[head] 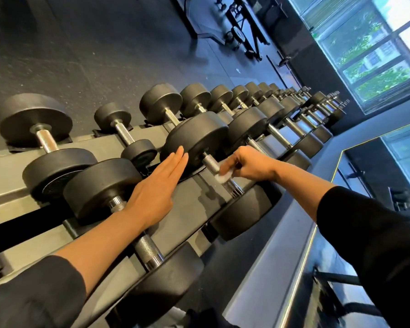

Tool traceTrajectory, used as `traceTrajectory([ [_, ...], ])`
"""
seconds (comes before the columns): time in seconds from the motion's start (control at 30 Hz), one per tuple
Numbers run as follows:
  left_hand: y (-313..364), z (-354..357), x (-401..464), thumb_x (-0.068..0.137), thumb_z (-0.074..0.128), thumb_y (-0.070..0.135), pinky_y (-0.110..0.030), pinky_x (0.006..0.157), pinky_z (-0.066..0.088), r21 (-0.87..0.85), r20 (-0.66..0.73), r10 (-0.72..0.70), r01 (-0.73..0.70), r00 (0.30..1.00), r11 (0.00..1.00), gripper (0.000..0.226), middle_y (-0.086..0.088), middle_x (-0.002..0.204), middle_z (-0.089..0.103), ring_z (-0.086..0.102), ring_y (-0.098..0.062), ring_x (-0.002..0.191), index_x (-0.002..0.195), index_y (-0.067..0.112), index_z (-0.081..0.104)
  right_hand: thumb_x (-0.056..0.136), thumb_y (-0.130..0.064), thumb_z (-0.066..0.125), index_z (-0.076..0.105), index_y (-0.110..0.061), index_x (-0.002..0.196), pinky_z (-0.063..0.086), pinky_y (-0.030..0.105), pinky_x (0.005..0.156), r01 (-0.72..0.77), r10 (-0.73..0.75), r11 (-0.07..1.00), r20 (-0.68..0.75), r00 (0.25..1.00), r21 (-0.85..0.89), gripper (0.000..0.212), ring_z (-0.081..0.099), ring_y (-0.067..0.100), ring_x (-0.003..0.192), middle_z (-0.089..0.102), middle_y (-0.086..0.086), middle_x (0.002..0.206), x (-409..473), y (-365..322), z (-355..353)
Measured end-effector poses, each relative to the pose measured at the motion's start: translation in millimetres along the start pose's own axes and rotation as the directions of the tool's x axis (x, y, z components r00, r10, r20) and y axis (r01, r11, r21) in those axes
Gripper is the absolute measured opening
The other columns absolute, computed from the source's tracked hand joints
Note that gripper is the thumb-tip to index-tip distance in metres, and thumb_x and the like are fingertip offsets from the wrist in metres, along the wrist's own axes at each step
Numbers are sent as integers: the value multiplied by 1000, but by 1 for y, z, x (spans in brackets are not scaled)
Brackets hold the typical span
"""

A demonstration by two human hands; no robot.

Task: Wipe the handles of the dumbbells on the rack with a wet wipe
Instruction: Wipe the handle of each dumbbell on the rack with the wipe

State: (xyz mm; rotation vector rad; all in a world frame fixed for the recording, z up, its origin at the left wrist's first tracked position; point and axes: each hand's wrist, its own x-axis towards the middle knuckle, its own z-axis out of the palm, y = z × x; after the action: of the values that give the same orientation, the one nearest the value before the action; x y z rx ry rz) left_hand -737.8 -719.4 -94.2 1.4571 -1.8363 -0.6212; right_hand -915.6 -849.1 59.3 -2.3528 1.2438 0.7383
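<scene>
A long grey rack (pixel 189 207) holds two rows of black dumbbells with knurled chrome handles. My right hand (pixel 249 164) is closed around a white wet wipe (pixel 221 177) and presses it onto the chrome handle (pixel 211 164) of a large dumbbell (pixel 199 138) in the near row. My left hand (pixel 156 188) is flat with straight fingers, hovering over the rack between that dumbbell and the neighbouring one (pixel 102 185); its fingertips reach the black weight head. It holds nothing.
More dumbbells (pixel 270 114) run along the rack toward the far windows (pixel 369 48). A dark rubber floor (pixel 92 43) lies beyond the rack, with gym equipment (pixel 244 31) at the back. A mirror wall (pixel 376 174) stands at my right.
</scene>
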Motion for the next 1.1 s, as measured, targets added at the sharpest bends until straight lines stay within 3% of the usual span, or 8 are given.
traceTrajectory([
  [0.13, 6, -1, -1, 89, 48, -7, -25, 101, 40, -25, -66, -50, 49, 997, 998, 86, 11, 156, -10, -1, -9, 145, 146, 28, -7, 85, 0, 62, 66, -14, 114, 45, 29, 99, 82, -69, 996, -247, 967, 43, 33, 55, 13, 112, 61, 2, 123, 13, 9, -8],
  [0.33, 23, -1, 19, 86, 51, -9, -24, 104, 26, 88, -159, -46, 61, 986, 994, 83, 4, 158, 0, -1, -9, 143, 152, 18, 10, 81, -6, 67, 67, -17, 111, 46, 28, 92, 198, -209, 976, -134, 969, -92, 32, 55, 17, 105, 57, -3, 115, 46, 27, -1],
  [0.47, 36, 9, 40, 88, 50, -7, -30, 113, 4, 144, -256, -101, 141, 961, 979, 77, -1, 159, 4, 2, -17, 146, 152, 13, 12, 79, -13, 72, 68, -22, 106, 46, 29, 92, 324, -321, 946, -118, 940, 10, 28, 54, 13, 100, 57, -4, 109, 52, 42, -3],
  [0.6, 56, 23, 64, 90, 47, -6, -33, 117, 5, 149, -346, -213, 278, 914, 949, 76, -2, 160, 1, -2, -18, 147, 152, 13, 8, 81, -10, 70, 70, -21, 103, 46, 26, 90, 481, -482, 874, -2, 876, 72, 25, 55, 13, 99, 61, -3, 107, 46, 55, -6],
  [0.8, 81, 43, 84, 90, 43, -9, -10, 107, -6, 186, -488, -325, 460, 810, 868, 76, 2, 159, 1, -3, -13, 147, 152, 15, 5, 82, 1, 66, 74, -10, 97, 46, 12, 74, 562, -645, 740, 153, 748, 370, 21, 61, 7, 82, 69, 1, 95, 36, 77, -6],
  [0.93, 97, 45, 89, 93, 44, -4, -25, 116, 6, 198, -474, -350, 485, 808, 852, 70, 4, 157, 3, 3, -13, 147, 151, 16, 10, 79, 0, 68, 73, -14, 98, 50, 20, 77, 613, -646, 680, -69, 760, 402, 25, 61, 21, 82, 68, 7, 96, 46, 90, -1],
  [1.03, 108, 45, 93, 94, 44, -1, -22, 116, 7, 178, -484, -372, 505, 792, 844, 65, 3, 158, 13, 7, -11, 146, 150, 17, 17, 78, 5, 63, 64, -18, 116, 51, 21, 79, 562, -474, 720, -302, 827, 408, 44, 58, 10, 80, 62, -4, 94, 61, 104, 8],
  [1.1, 113, 45, 97, 95, 45, 0, -20, 116, 7, 162, -495, -392, 525, 776, 835, 63, 4, 157, 16, 10, -9, 146, 149, 19, 21, 78, 4, 61, 61, -19, 119, 46, 15, 73, 559, -457, 752, -335, 824, 348, 47, 53, 5, 73, 58, -8, 90, 66, 103, 12],
])
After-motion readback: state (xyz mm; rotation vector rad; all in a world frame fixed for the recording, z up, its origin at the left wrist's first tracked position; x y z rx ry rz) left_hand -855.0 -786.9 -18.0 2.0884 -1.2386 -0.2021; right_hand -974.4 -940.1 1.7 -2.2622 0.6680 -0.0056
